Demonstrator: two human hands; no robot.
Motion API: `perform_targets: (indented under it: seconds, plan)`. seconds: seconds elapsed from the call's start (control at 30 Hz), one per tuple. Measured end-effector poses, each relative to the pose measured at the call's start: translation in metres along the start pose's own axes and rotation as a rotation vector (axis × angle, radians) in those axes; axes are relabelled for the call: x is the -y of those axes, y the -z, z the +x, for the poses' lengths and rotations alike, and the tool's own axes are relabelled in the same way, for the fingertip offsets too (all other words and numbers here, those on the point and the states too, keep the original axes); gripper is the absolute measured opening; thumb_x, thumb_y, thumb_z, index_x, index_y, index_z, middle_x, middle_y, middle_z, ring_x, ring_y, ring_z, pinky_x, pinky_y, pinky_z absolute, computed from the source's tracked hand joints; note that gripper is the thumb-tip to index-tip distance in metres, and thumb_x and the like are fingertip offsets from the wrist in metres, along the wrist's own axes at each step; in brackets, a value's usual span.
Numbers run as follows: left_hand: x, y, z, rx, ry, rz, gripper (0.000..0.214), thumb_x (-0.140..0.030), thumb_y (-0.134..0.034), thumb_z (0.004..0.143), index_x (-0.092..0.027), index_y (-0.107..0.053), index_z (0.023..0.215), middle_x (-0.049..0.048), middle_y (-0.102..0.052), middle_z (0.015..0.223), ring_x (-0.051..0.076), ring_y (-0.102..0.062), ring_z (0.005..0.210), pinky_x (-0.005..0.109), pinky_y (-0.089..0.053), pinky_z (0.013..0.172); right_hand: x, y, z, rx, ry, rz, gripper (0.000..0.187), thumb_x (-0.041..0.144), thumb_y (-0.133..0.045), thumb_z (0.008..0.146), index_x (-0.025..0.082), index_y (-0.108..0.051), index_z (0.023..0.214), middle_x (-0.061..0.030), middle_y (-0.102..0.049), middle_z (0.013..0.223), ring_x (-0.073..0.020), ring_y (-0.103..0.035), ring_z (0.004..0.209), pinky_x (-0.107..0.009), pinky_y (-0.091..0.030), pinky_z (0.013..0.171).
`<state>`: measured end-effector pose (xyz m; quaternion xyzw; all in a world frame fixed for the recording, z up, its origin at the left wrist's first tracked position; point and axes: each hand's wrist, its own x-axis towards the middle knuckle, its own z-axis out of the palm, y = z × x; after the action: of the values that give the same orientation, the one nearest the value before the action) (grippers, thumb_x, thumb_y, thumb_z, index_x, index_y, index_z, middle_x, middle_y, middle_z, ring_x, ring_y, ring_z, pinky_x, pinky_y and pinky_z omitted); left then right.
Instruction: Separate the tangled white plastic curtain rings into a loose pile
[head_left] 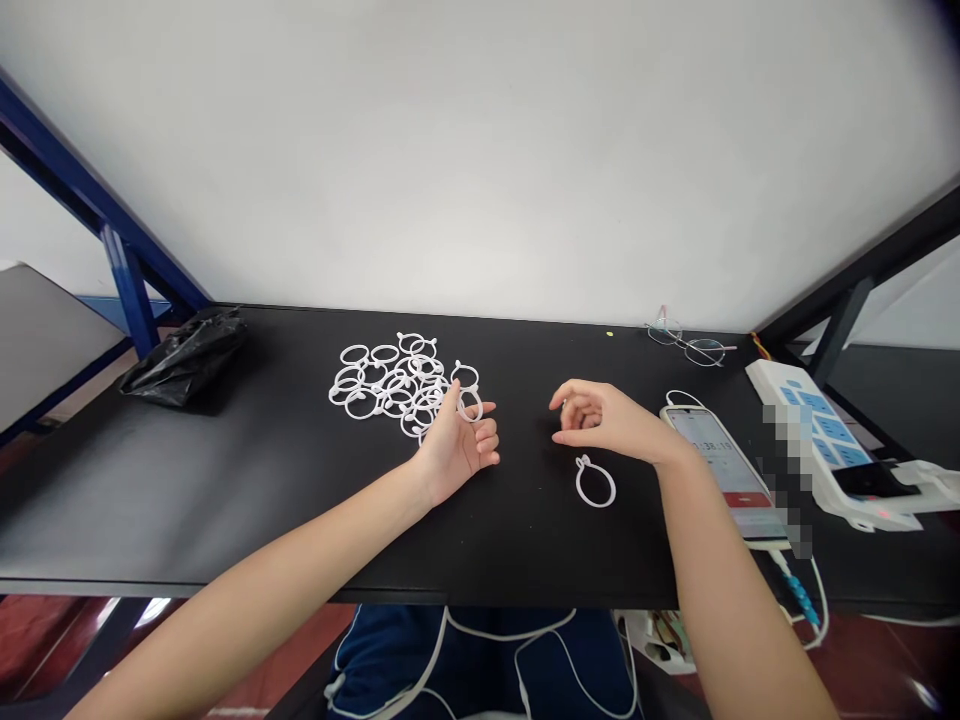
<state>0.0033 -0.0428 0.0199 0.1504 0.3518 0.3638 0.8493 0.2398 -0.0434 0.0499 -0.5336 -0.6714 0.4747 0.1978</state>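
Note:
My left hand [463,445] has a thin white plastic ring [480,405] pinched between thumb and forefinger, its other fingers loosely curled. Beside and partly behind that hand lies a loose pile of similar white rings [363,403], overlapping one another, each with a small knob or tab. To the right, my right hand [589,412] hovers over the black table with thumb and forefinger apart and the other fingers bent inward; I see nothing in it. Just below it, a single white ring [613,493] with a small loop at its top lies flat on the table.
A crumpled black plastic bag [184,360] is at the table's left end. On the right are eyeglasses [703,351], a phone [724,470] on a charging cable and a white power strip [825,430]. White cables [442,650] hang across my lap under the table edge [300,592].

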Motion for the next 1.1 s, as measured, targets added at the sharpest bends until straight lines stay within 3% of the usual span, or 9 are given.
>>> perform_targets:
  seconds: [0.13, 0.27, 0.4, 0.53, 0.67, 0.87, 1.1]
  plan:
    - [0.002, -0.001, -0.001, 0.014, -0.087, 0.073, 0.037, -0.050, -0.065, 0.084, -0.018, -0.050, 0.093, -0.0113, -0.029, 0.054, 0.004, -0.032, 0.042, 0.016, -0.040, 0.045, -0.009, 0.014, -0.011, 0.167, -0.166, -0.097, 0.035, 0.035, -0.078, 0.066, 0.018, -0.059, 0.090, 0.0092, -0.049, 0.051, -0.0083, -0.041, 0.047, -0.024, -0.033, 0.050]
    - [0.005, 0.000, -0.001, 0.030, -0.120, 0.123, 0.021, -0.034, -0.062, 0.089, -0.017, -0.052, 0.095, -0.0110, -0.031, 0.054, 0.004, -0.032, 0.043, 0.016, -0.041, 0.048, -0.018, 0.017, -0.012, 0.203, -0.244, -0.105, 0.031, 0.033, -0.078, 0.064, 0.019, -0.060, 0.086, 0.0094, -0.047, 0.049, -0.0085, -0.040, 0.046, -0.023, -0.030, 0.048]
    - [0.007, 0.002, 0.001, -0.003, -0.086, 0.117, 0.024, -0.036, -0.048, 0.096, -0.014, -0.054, 0.101, -0.0096, -0.032, 0.052, 0.006, -0.033, 0.043, 0.019, -0.043, 0.047, -0.017, 0.005, -0.001, 0.053, -0.210, -0.124, 0.030, 0.043, -0.074, 0.069, 0.019, -0.059, 0.077, 0.0089, -0.045, 0.047, -0.0088, -0.039, 0.042, -0.025, -0.031, 0.048]
    - [0.005, 0.002, 0.000, 0.011, -0.053, 0.102, 0.042, -0.050, -0.042, 0.095, -0.012, -0.054, 0.107, -0.0082, -0.035, 0.052, 0.008, -0.034, 0.043, 0.021, -0.044, 0.047, -0.013, -0.004, 0.008, -0.201, -0.070, -0.138, 0.033, 0.048, -0.072, 0.071, 0.020, -0.059, 0.082, 0.0086, -0.047, 0.049, -0.0104, -0.043, 0.046, -0.027, -0.036, 0.054]
    - [0.003, 0.001, -0.002, 0.056, -0.008, 0.124, 0.053, -0.058, -0.041, 0.093, -0.010, -0.053, 0.113, -0.0075, -0.037, 0.053, 0.008, -0.035, 0.044, 0.023, -0.045, 0.048, -0.016, -0.003, 0.011, -0.386, -0.059, -0.250, 0.037, 0.046, -0.075, 0.067, 0.019, -0.060, 0.088, 0.0067, -0.052, 0.052, -0.0130, -0.047, 0.052, -0.029, -0.037, 0.059]
    - [0.004, 0.002, -0.001, 0.118, 0.016, 0.180, 0.050, -0.059, -0.042, 0.092, -0.013, -0.056, 0.106, -0.0071, -0.038, 0.054, 0.008, -0.036, 0.044, 0.022, -0.045, 0.048, -0.021, -0.006, 0.014, -0.359, -0.112, -0.358, 0.026, 0.044, -0.065, 0.075, 0.018, -0.063, 0.080, 0.0045, -0.052, 0.051, -0.0135, -0.048, 0.051, -0.028, -0.035, 0.056]
    - [0.005, 0.005, 0.001, 0.183, 0.007, 0.231, 0.048, -0.060, -0.049, 0.089, -0.014, -0.060, 0.096, -0.0070, -0.037, 0.054, 0.007, -0.037, 0.045, 0.021, -0.046, 0.049, -0.014, -0.020, 0.016, -0.336, -0.037, -0.372, 0.021, 0.041, -0.061, 0.080, 0.020, -0.060, 0.075, 0.0057, -0.049, 0.050, -0.0116, -0.043, 0.049, -0.026, -0.033, 0.053]
